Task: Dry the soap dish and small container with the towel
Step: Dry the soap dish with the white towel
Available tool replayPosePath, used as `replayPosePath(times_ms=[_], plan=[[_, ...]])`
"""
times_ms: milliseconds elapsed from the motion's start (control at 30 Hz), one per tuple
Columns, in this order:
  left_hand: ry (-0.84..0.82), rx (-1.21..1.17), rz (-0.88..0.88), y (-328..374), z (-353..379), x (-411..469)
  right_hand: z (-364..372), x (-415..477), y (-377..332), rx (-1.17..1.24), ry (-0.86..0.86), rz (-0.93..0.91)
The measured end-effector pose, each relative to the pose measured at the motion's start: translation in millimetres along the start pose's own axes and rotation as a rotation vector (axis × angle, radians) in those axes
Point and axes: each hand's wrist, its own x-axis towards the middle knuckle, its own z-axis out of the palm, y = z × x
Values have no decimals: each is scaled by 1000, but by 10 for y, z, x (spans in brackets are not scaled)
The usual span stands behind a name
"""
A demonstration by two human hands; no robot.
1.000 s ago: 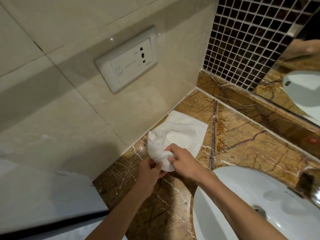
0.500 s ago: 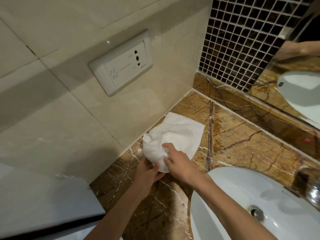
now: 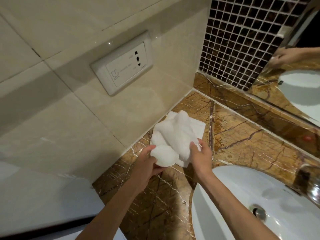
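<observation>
The towel (image 3: 174,137) lies on the counter (image 3: 242,135) against the wall (image 3: 69,118), left of the sink (image 3: 233,196).

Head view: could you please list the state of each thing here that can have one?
towel: white, bunched up, gripped by both hands above the counter; whatever it wraps is hidden.
left hand: closed around a rounded, towel-covered bulge.
right hand: pinching the towel's right side.
wall socket: nothing plugged in.
sink: no standing water, drain visible.
counter: a wet-looking sheen near the back seam.
</observation>
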Motion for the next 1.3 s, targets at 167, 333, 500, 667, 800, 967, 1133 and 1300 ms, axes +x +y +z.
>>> replayPosePath(times_ms=[167, 333, 500, 667, 800, 967, 1133, 1300], plan=[[33, -56, -19, -106, 150, 25, 14, -13, 20, 388, -60, 337], [12, 718, 226, -216, 290, 62, -49, -8, -114, 535, -103, 431], [-51, 1254, 374, -284, 215, 72, -90, -14, -195, 582, -149, 422], [160, 1251, 606, -179, 208, 197, -85, -2, -293, 612, -178, 483], [81, 963, 471, -157, 208, 255, -93, 21, -226, 581, -172, 362], [160, 492, 292, -88, 149, 177, -61, -209, 81, 78, -295, -114], [21, 68, 111, -157, 120, 137, 117, -226, 204, -121, -240, -123], [36, 154, 152, -143, 73, 101, 168, -125, 87, -27, -113, -126]])
